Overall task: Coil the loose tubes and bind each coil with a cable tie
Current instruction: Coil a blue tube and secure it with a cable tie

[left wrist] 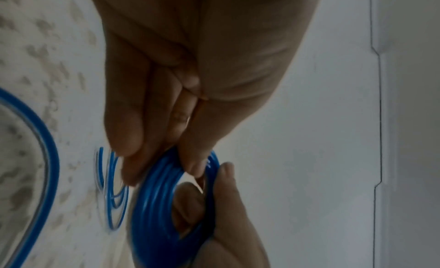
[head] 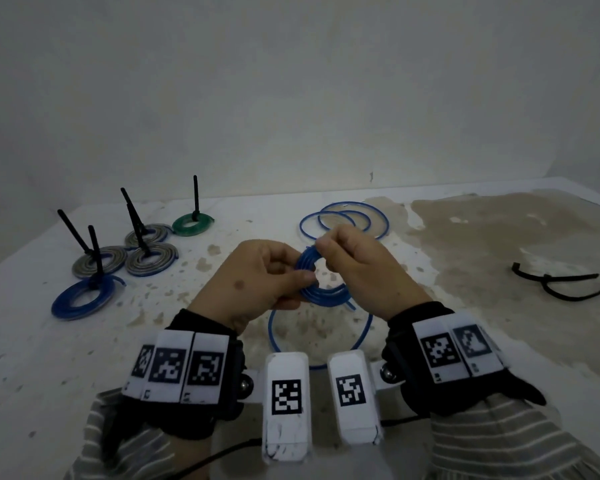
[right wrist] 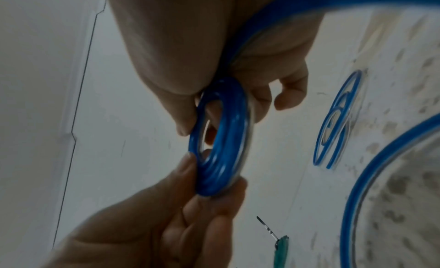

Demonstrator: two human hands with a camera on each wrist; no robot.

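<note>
A half-wound blue tube coil [head: 310, 277] is held above the table between both hands. My left hand [head: 300, 277] pinches its left side, thumb on top. My right hand [head: 323, 249] grips its upper rim. The left wrist view shows the left hand [left wrist: 166, 168] pinching the coil [left wrist: 157, 196] edge-on. In the right wrist view the right hand [right wrist: 221, 117] pinches the coil [right wrist: 221, 140] with thumb and fingers. The tube's uncoiled tail [head: 321, 344] loops down onto the table towards me. A second loose blue tube [head: 343, 220] lies in wide loops behind the hands.
Bound coils with upright black ties stand at the back left: grey coils [head: 149, 258], a green coil [head: 191, 223] and a blue coil [head: 82, 297]. Loose black cable ties [head: 561, 284] lie at the right. The white table [head: 465, 341] is stained; a wall stands behind.
</note>
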